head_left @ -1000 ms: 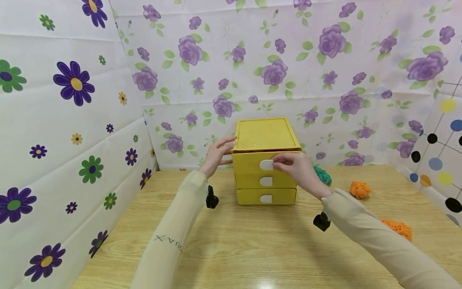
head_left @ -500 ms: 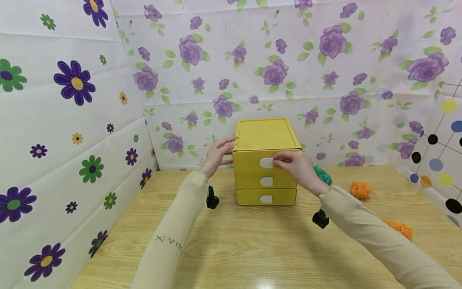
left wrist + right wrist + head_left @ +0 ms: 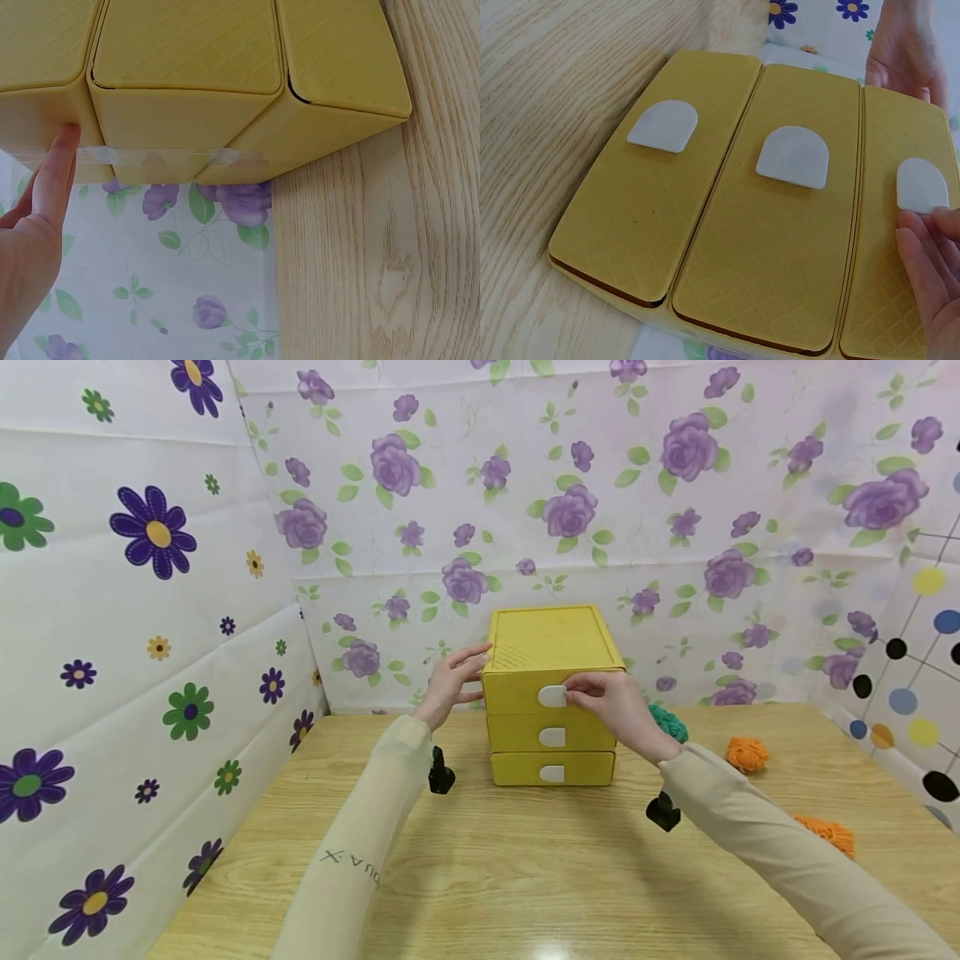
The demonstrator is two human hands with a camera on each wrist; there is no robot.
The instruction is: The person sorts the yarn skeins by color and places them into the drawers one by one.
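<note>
A yellow box [image 3: 555, 639] with three stacked drawers stands on the wooden table, each drawer front bearing a white tab. At the top drawer [image 3: 510, 693], my right hand [image 3: 622, 706] pinches the edge of its white tab [image 3: 552, 696] between thumb and fingers. The right wrist view shows the same tab [image 3: 922, 184] at the fingertips. My left hand [image 3: 448, 685] is at the box's left side with fingers extended. In the left wrist view, a fingertip of the left hand [image 3: 34, 232] touches the side wall above a strip of clear tape [image 3: 165, 156]. All three drawers look closed.
Behind the box and to its right lies a teal yarn bundle [image 3: 669, 723]. Two orange yarn bundles, one farther back [image 3: 747, 754] and one nearer [image 3: 827, 835], lie on the right of the table [image 3: 480, 877]. A floral cloth [image 3: 420, 527] hangs behind the box.
The top drawer has slid in, and the dark gap under the box's top edge has closed. My right hand has moved slightly away from me with the tab; the left has stayed put.
</note>
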